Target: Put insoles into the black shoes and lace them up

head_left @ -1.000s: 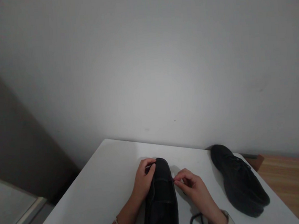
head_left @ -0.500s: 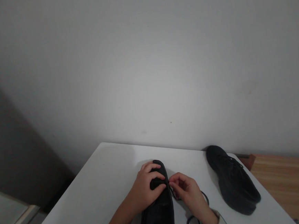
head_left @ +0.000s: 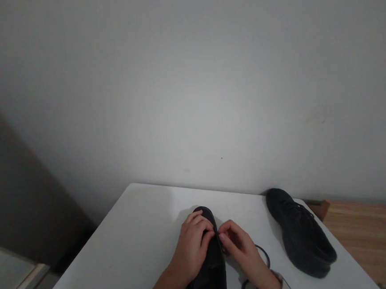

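A black shoe [head_left: 208,274] lies on the white table [head_left: 136,238], toe pointing away from me. My left hand [head_left: 191,247] rests over its front part, fingers curled down onto it. My right hand [head_left: 238,243] is just to the right of the shoe, fingertips pinched on the black shoelace [head_left: 261,264], which loops across the table beside my wrist. The fingertips of both hands meet at the shoe's right edge.
A second black shoe [head_left: 300,234] lies on the right side of the table near its far right corner. A plain grey wall stands behind the table. Wooden flooring [head_left: 370,237] shows to the right, and a dark gap runs on the left.
My left hand has slid from the shoe's left side over its top toward the right. My right hand has stayed pinched at the shoe's right edge, and a lace loop now shows beside it.
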{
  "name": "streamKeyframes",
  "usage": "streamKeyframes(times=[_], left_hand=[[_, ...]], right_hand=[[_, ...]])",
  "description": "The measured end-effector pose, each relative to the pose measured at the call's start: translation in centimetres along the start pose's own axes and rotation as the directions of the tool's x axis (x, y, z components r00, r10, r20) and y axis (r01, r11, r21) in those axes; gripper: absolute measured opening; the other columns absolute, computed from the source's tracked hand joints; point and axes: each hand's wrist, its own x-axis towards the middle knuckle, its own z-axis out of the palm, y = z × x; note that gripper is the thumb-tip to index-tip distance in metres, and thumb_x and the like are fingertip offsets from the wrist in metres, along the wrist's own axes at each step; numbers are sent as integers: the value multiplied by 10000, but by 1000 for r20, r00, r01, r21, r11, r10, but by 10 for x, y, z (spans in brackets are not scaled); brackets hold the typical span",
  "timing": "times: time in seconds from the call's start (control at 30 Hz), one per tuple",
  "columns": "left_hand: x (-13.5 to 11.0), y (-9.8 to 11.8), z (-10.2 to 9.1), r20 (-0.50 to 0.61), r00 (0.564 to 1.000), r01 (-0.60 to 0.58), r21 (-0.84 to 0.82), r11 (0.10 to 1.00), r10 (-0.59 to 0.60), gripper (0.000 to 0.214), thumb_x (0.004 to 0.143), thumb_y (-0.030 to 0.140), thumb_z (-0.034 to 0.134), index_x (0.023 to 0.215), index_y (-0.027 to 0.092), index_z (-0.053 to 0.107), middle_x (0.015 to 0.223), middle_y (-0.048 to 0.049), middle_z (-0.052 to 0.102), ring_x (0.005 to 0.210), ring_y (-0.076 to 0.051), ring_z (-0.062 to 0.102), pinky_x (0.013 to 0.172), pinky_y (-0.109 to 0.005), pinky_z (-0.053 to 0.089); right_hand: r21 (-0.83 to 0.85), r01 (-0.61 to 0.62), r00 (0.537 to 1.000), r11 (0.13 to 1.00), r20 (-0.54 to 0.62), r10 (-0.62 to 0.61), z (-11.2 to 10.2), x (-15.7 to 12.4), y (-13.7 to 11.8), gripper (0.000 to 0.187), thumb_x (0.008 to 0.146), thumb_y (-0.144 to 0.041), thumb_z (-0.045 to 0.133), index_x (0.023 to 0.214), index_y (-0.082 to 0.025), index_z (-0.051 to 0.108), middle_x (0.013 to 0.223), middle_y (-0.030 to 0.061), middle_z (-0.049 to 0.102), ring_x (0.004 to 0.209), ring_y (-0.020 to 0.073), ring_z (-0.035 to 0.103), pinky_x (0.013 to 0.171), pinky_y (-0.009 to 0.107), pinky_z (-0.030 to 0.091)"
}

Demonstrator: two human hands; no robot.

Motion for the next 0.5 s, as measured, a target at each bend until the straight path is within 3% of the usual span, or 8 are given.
streamKeyframes(times=[0.07,0.17,0.23,0.4,0.5], left_hand=[[-1,-2,2,-59,997,43,-76,996,-47,170,895,171,539,819,231,679,944,-76,725,1158,-304,580,1080,-509,390],[0,-6,0,-159,973,129,-217,968,-166,196,928,282,517,807,218,658,886,-83,701,962,-299,639,932,-484,472],[3,-10,-6,-207,954,154,-275,949,-215,273,962,355,477,792,212,637,816,-68,687,831,-267,646,837,-438,503],[10,-18,-26,-354,896,113,-403,908,-269,402,1009,467,349,794,201,562,759,-29,634,787,-205,644,800,-342,530],[8,-12,-30,-381,889,79,-415,906,-252,362,975,461,451,752,200,566,708,4,585,733,-178,603,745,-288,501]], right_hand=[[-89,87,996,992,7,-87,1,-4,-3,221,934,-408,597,1046,-217,600,885,16,591,779,180,571,702,292,478],[-162,153,988,975,57,-146,0,-9,-8,315,926,-311,593,1229,-251,532,1072,44,576,935,211,572,829,318,476],[-176,180,983,968,70,-170,-2,-10,-12,316,936,-283,561,1248,-259,517,1109,51,555,954,215,560,849,324,472],[-174,197,980,965,18,-197,-8,-11,-18,339,886,-153,490,1204,-262,533,1035,33,548,918,211,540,844,324,476],[-202,225,970,953,-47,-239,-4,-13,-21,420,832,-91,490,1210,-268,544,1095,44,563,958,219,549,875,335,476]])
